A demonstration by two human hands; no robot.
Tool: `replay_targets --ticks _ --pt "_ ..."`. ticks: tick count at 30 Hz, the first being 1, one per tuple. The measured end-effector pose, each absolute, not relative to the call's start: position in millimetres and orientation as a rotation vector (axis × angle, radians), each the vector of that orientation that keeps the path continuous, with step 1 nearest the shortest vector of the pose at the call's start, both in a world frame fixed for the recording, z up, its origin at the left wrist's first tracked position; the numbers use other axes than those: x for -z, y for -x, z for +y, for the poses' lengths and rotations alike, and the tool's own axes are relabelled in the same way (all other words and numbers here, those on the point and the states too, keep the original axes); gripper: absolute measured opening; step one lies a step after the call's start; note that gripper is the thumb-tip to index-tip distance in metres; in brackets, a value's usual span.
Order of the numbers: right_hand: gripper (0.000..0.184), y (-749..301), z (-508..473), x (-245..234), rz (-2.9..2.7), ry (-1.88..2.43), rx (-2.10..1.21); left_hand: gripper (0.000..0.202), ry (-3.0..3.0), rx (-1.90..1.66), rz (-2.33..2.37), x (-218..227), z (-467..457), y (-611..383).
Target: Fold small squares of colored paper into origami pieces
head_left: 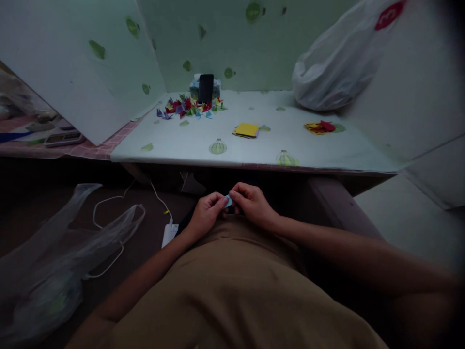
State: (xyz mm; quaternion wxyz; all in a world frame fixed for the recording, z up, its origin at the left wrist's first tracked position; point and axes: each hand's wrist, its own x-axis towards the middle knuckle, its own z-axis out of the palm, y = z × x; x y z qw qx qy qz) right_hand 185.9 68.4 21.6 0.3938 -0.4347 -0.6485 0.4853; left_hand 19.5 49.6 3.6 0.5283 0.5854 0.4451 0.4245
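Close to my lap, below the table's front edge, both hands meet around a small piece of folded light blue paper [227, 201]. Thumb and fingers of my left hand [207, 213] pinch its left side. My right hand [252, 203] grips the other end, with its fingers curled and partly hiding the paper. A stack of square paper [246, 130], yellow on top, lies on the table beyond my hands. Many small folded paper cranes [185, 107] in several colours are heaped at the back left of the table.
On the table [174, 145], a phone [206, 88] leans on a tissue box [216, 89]. Red and yellow paper pieces [320, 127] lie at right, near a white plastic bag [327, 72]. A clear bag [54, 286] and a corded white power bank [169, 234] are at my left.
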Motion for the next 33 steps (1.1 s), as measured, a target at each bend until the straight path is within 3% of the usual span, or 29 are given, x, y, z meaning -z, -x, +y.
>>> replay_targets --ticks 13,33 --pt "0.029 -189.7 72.9 -20.7 -1.69 1.04 -1.444 0.027 -1.676 -1.026 1.15 5.1 49.9 -16.6" --pt "0.022 -186.8 74.9 -16.9 -1.538 1.06 -1.308 0.024 -1.202 -1.153 1.122 -1.5 51.0 -17.6"
